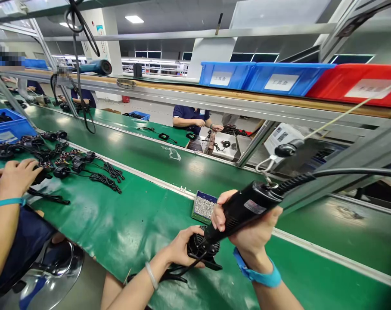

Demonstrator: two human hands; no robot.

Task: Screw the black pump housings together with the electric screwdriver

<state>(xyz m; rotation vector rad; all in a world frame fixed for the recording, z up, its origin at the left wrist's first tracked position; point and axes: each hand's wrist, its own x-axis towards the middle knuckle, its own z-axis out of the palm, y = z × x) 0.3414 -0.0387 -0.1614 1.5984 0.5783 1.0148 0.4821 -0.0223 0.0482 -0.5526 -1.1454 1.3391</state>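
My right hand [252, 228] is wrapped around a black electric screwdriver [239, 211], which tilts down to the left. A spring hook and a pale cord hold its upper end, where a thick black cable also leaves. My left hand [184, 247] grips a round black ribbed part [203, 247] with a cable, low over the green mat. The screwdriver's lower end meets this part; its tip is hidden. Just behind both hands sits a small box of silver screws [204, 206].
On the left a co-worker's hand [16, 178] works by several black cabled parts [76, 165]. A metal rail [150, 174] divides the green mat [124, 215] from the belt [144, 150]. Blue bins [228, 75] and a red bin [353, 86] stand on the overhead shelf. Another person [190, 118] sits across.
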